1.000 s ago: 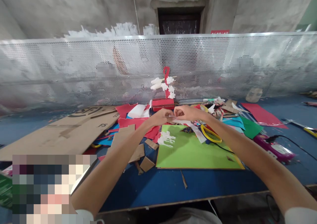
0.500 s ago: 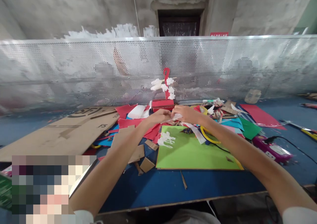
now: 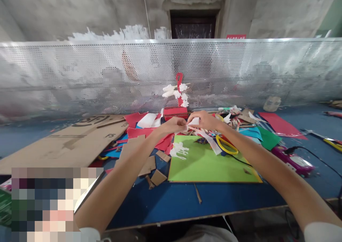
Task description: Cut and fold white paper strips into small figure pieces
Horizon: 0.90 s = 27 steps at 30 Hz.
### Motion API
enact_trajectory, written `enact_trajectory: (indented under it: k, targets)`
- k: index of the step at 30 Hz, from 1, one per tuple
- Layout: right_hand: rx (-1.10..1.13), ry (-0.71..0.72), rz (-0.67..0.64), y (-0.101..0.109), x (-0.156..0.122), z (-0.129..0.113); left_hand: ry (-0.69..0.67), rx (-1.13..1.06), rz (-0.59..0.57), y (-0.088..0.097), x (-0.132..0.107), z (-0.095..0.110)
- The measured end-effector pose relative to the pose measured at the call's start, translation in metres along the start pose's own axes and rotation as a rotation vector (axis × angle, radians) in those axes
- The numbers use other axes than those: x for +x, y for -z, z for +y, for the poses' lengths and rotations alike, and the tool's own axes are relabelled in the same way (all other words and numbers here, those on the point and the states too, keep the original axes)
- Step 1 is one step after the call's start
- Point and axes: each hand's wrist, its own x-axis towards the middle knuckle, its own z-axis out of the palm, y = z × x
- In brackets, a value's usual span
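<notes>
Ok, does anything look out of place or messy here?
Nothing looks damaged, but the blue table is cluttered: cardboard scraps and coloured paper offcuts lie strewn around the green sheet, and yellow scissors seem partly under a white strip. The left hand and right hand pinch a white paper piece.

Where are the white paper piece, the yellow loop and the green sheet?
white paper piece (image 3: pixel 194 121), head view, its flat middle
yellow loop (image 3: pixel 226 148), head view, its near rim
green sheet (image 3: pixel 211 165), head view, bare centre
</notes>
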Motion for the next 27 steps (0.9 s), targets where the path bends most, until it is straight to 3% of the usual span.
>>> enact_trajectory:
  k: [7, 17, 27]
  targets:
    - [0.148, -0.062, 0.051, -0.001, 0.001, 0.002, -0.030, -0.078, 0.026, -0.002, 0.004, -0.005]
    - [0.139, -0.122, 0.143, -0.004, 0.003, 0.007, -0.139, -0.102, 0.120, -0.002, 0.011, -0.013]
    - [0.251, -0.180, 0.186, -0.005, 0.005, 0.007, -0.254, -0.113, 0.136, -0.003, 0.005, -0.003]
